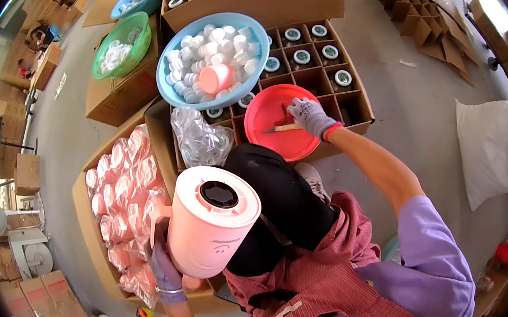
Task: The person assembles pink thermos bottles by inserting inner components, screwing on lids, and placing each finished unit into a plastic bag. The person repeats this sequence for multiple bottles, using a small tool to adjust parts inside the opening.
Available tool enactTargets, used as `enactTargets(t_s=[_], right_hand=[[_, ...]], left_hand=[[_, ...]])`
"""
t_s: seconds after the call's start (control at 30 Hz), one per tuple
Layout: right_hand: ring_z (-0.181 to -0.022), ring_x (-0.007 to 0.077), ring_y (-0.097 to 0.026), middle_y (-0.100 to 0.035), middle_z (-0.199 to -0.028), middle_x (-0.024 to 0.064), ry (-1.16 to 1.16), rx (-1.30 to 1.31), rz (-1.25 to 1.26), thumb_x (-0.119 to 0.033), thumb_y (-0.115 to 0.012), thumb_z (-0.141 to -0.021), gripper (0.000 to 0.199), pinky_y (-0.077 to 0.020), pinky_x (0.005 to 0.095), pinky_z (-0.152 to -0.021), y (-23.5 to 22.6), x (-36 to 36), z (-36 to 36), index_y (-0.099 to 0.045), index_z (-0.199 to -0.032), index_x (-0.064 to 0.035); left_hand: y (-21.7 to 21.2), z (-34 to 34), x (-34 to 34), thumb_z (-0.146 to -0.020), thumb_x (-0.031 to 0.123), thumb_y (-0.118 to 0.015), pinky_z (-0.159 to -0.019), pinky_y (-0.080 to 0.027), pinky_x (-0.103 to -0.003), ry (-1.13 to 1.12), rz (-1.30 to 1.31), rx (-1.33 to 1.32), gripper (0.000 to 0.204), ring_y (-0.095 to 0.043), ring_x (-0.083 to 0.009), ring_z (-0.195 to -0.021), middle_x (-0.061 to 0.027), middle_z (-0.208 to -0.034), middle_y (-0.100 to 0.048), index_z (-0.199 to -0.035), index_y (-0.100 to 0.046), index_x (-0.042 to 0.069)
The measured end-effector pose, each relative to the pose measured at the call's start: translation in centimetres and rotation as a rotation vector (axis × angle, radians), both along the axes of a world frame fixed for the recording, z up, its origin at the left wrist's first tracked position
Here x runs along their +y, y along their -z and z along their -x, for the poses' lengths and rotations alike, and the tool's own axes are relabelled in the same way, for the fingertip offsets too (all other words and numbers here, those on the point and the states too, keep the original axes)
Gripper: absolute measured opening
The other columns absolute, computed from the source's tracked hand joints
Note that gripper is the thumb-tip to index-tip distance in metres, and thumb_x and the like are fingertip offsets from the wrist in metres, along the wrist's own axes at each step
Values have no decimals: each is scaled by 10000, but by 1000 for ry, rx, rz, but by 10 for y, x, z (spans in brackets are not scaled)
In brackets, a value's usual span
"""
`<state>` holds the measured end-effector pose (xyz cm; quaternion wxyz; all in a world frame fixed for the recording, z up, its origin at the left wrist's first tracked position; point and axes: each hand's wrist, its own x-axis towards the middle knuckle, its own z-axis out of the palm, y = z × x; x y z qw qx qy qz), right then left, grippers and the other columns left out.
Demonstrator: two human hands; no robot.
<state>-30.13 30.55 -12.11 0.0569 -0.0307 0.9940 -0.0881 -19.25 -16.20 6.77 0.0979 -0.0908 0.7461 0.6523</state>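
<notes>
In my gloved left hand (165, 266) is a pink jug (208, 226) with a side handle, a pale end face and a black round piece set in that face. The fingers wrap round its handle side, and the jug tilts above my lap. My gloved right hand (308, 114) reaches into a red basin (253, 111). Its fingers are drawn together over small dark red pieces; what they hold, if anything, is hidden. Beside those fingertips, a tool with a pale yellow handle (288, 127) lies in the basin.
At left, an open carton (87, 205) holds several pink plastic-wrapped items. Ahead, a blue basin (164, 84) of white caps and a pink cup stands on a divided carton (358, 106) of lidded jars. Clear plastic bags (198, 136) lie nearby. A white sack (494, 150) stands right.
</notes>
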Motion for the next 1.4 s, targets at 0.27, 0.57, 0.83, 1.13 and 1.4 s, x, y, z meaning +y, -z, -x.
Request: enactTargets(t_s=[0.27, 0.57, 0.83, 1.13, 1.4], right_hand=[[-973, 282, -658, -657, -1013, 129, 209, -215, 1068, -183, -608, -872, 199, -527, 429, -878, -3, 3, 20, -642, -1010, -44], [-1098, 260, -573, -542, -1166, 81, -1109, 552, 591, -150, -661, -791, 188, -477, 505, -992, -227, -110, -60, -593, -963, -116], [-856, 237, -563, -548, -1001, 59, -1190, 530, 278, -237, -638, -755, 216, -500, 453, -852, -262, -122, -79, -613, -941, -130], [-748, 288, -613, -597, -885, 110, -831, 9, 912, -216, -699, -888, 234, -488, 377, -649, -237, -134, -109, -559, -1027, -90], [-400, 12, -358, -420, -585, -72, 328, -1033, 1676, -251, -540, -1002, 238, -291, 197, -371, -185, -105, -111, -558, -794, -136]], left_hand=[[25, 21, -6, -1019, 180, -453, -792, -511, -317, 45, -105, -119, 277, -641, -195, -886, -82, -997, -679, -1095, -654, 4], [12, 41, 19, -996, 218, -581, -956, -514, -313, 536, 17, 34, 414, -625, -160, -1129, -68, -1213, -658, -1356, -540, 19], [-13, 39, 28, -967, 198, -600, -922, -504, -333, 666, 217, -70, 356, -623, -196, -1079, -95, -1214, -623, -1296, -554, 70], [-7, 5, 10, -952, 182, -573, -716, -527, -306, 452, 436, 278, 233, -670, -130, -815, -101, -897, -718, -999, -691, -14], [-60, -32, 80, -966, 237, -578, -987, -518, -437, 290, 1025, 1251, 219, -679, -255, -1046, -59, -1089, -712, -1010, -711, 70]])
